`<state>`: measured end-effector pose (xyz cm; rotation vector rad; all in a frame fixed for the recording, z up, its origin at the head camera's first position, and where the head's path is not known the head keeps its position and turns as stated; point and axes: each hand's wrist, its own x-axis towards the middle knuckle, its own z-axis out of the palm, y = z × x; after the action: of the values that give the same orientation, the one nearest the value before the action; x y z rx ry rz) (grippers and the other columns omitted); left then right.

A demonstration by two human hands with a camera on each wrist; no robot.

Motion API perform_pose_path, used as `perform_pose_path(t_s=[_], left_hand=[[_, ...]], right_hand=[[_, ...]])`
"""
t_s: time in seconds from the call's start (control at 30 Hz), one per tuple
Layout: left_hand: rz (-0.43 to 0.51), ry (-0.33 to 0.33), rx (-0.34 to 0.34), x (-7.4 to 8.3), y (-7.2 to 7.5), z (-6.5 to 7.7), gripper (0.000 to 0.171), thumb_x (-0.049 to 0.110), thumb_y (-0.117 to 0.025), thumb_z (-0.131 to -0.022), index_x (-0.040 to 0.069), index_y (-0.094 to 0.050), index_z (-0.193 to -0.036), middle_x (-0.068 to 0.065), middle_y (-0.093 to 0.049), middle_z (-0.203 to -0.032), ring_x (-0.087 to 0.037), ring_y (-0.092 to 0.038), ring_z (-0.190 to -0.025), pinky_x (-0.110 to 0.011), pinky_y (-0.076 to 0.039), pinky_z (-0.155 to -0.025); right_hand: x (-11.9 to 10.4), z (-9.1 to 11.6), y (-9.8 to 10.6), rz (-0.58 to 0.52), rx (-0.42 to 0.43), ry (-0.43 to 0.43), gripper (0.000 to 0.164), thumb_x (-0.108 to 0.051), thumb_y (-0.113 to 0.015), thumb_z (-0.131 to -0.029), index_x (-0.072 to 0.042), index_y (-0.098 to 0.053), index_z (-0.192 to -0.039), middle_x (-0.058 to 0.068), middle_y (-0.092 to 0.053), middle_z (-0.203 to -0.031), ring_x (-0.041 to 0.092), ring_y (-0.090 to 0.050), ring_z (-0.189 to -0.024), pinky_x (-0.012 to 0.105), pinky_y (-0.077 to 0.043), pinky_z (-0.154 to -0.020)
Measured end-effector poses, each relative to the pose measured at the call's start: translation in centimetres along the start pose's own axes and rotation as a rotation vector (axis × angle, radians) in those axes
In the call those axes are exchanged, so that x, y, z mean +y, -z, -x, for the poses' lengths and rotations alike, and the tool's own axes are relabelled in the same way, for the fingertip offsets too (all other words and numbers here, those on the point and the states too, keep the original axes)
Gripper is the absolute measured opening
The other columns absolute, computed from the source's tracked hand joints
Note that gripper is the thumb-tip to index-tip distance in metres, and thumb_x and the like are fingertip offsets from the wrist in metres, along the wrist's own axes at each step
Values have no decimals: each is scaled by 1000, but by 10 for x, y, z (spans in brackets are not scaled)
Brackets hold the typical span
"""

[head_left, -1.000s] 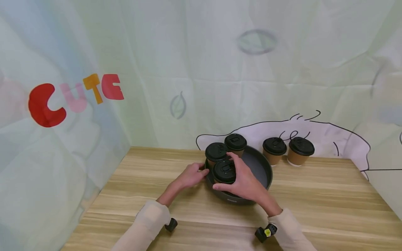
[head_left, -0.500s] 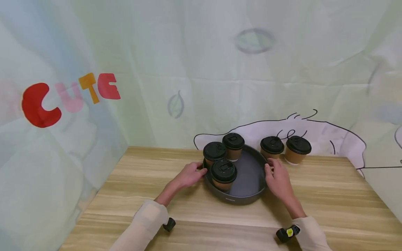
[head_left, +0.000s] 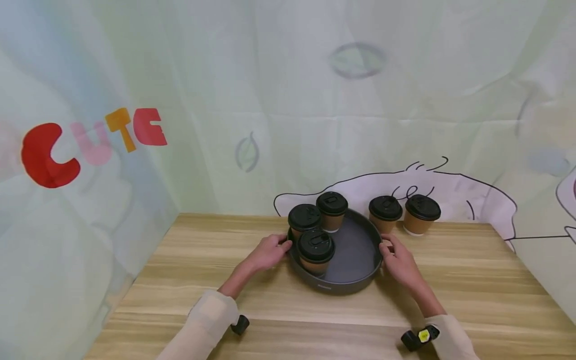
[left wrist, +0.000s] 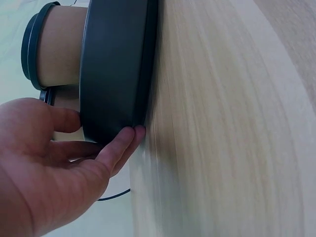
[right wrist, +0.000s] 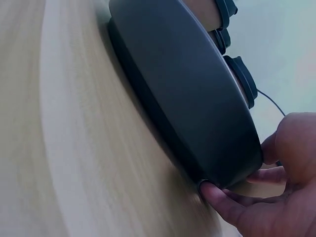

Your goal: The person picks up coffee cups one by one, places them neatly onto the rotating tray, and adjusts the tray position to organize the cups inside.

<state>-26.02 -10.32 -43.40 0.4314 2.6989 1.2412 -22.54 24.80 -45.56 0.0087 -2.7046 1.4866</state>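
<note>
A round dark grey pan (head_left: 355, 255) sits on the wooden table with three lidded paper coffee cups upright in its left half: a front cup (head_left: 316, 252), a left cup (head_left: 304, 218) and a back cup (head_left: 332, 210). Each has a brown body and a black lid. My left hand (head_left: 268, 251) grips the pan's left side, thumb near the rim and fingertips low on the wall, as the left wrist view (left wrist: 64, 163) shows. Opposite it, my right hand (head_left: 400, 262) holds the right side the same way, with a fingertip at the bottom edge in the right wrist view.
Two more lidded coffee cups stand behind the pan to the right, a nearer one (head_left: 385, 214) close to the rim and another (head_left: 420, 214) beside it. A printed cloth backdrop (head_left: 216, 165) hangs along the back and left edges of the wooden table (head_left: 189, 260).
My right hand has let go of the front coffee cup and moved right to grip the pan's right side. The left hand stays at the pan. The head view has shifted slightly.
</note>
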Motion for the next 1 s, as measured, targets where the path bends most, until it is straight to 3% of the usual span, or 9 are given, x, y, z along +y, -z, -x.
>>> perform_pose_path(t_s=[0.1, 0.3, 0.47, 0.63, 0.83, 1.0], left_hand=[[-7, -9, 12, -1, 0, 1, 33, 16, -51, -107, -2, -69, -127, -12, -70, -110, -24, -59, -99, -45, -49, -94], [-11, -15, 32, -4, -2, 0, 28, 16, -50, -107, 0, -72, -114, -7, -66, -91, -23, -57, -89, -41, -48, -84], [-8, -9, 40, -5, -3, -1, 31, 16, -49, -107, -3, -71, -117, -7, -66, -92, -23, -58, -91, -42, -48, -86], [10, -9, 38, -4, -3, -3, 34, 15, -46, -108, -5, -70, -123, -11, -65, -97, -26, -57, -95, -45, -47, -89], [30, -11, 38, -4, -3, -4, 35, 14, -46, -108, -6, -67, -129, -13, -67, -108, -25, -57, -101, -47, -47, -95], [30, -17, 46, -5, -4, -3, 30, 14, -47, -108, -1, -71, -120, -9, -64, -94, -24, -56, -93, -42, -46, -86]], right_hand=[[-1, 3, 0, -36, -10, -5, 40, -17, -47, -110, -2, -47, -147, 28, -66, -119, 21, -65, -81, 31, -49, -69], [0, 7, -1, -114, -27, -43, 38, -10, -49, -107, -1, -46, -143, 27, -65, -116, 22, -66, -77, 30, -51, -70], [0, 6, -2, -122, -26, -111, 39, -17, -51, -107, -2, -47, -142, 21, -64, -108, 20, -67, -77, 29, -53, -73], [0, -6, 0, -106, -22, -76, 50, -30, -44, -112, 0, -45, -152, 24, -64, -118, 17, -65, -79, 27, -50, -72], [1, -14, 1, -123, -33, -73, 49, -23, -44, -112, 4, -44, -153, 24, -67, -112, 15, -60, -66, 27, -49, -62], [2, -11, 1, -125, -29, -66, 49, -19, -48, -110, 7, -44, -151, 21, -69, -105, 12, -61, -66, 25, -49, -62]])
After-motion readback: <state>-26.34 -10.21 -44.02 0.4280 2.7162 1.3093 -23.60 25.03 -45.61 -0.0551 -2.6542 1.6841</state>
